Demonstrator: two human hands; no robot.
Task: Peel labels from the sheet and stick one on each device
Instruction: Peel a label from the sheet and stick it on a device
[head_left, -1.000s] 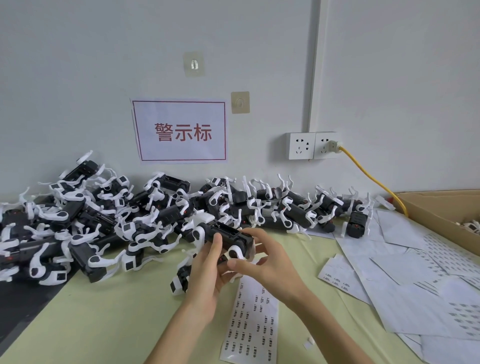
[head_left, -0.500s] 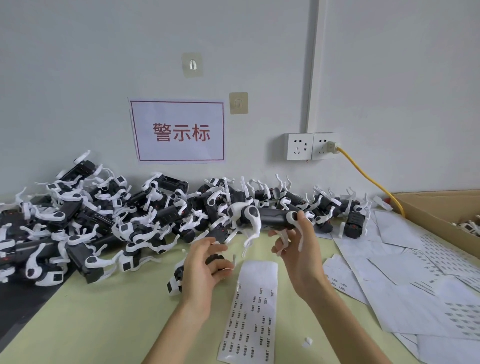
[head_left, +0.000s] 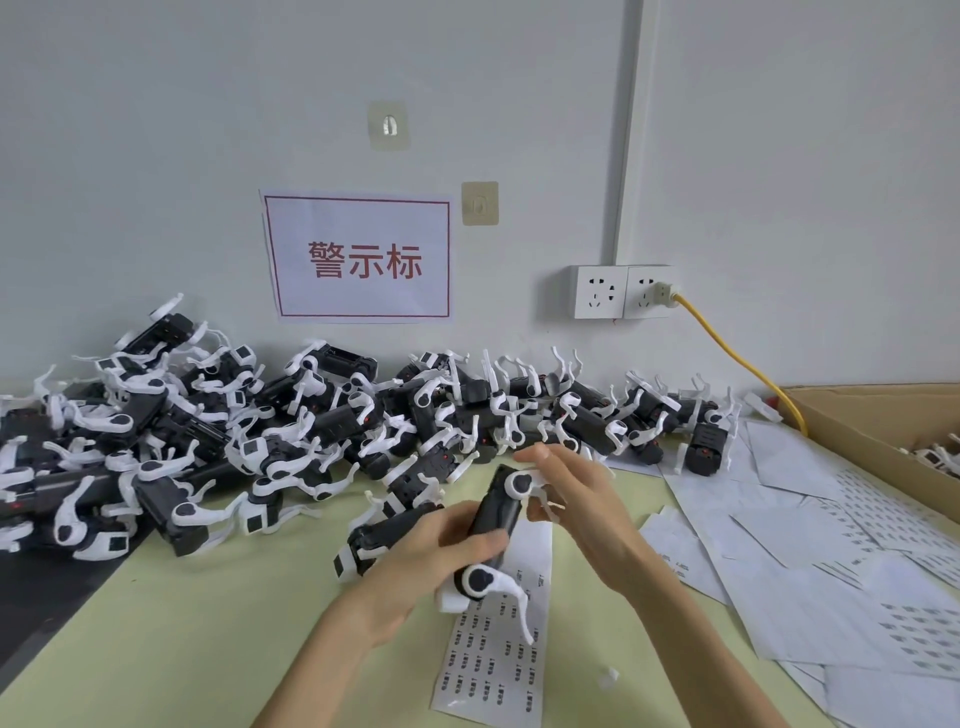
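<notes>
At the far left the pile of devices (head_left: 218, 431) is cut off by the picture edge, and a dark mat (head_left: 47, 582) under it is also only partly in view. The devices are black bodies with white curved arms; they lie tangled on top of each other along the wall, so single ones are hard to separate by eye.

One device (head_left: 493, 525) is held above the green table (head_left: 182, 649), near the middle. The left hand (head_left: 415, 566) has its fingers closed around the lower part of the black body, and its palm hides that end. The right hand (head_left: 576, 499) is at the upper end; its thumb and fingers are together on a white arm of the device, though which fingers touch it is not clear.

Directly under the held device lies the label sheet (head_left: 498, 654), flat on the table. Its upper part is covered by the hands, and the print on the small labels is too fine to read. It seems that the top rows are already blank, but the view is poor there.

More white sheets (head_left: 831, 561) overlap to the right and run out of the frame.

At the far right stands a cardboard box (head_left: 857, 431), cut by the edge. Inside it only a few white and black parts (head_left: 940, 457) show, probably more devices.
</notes>
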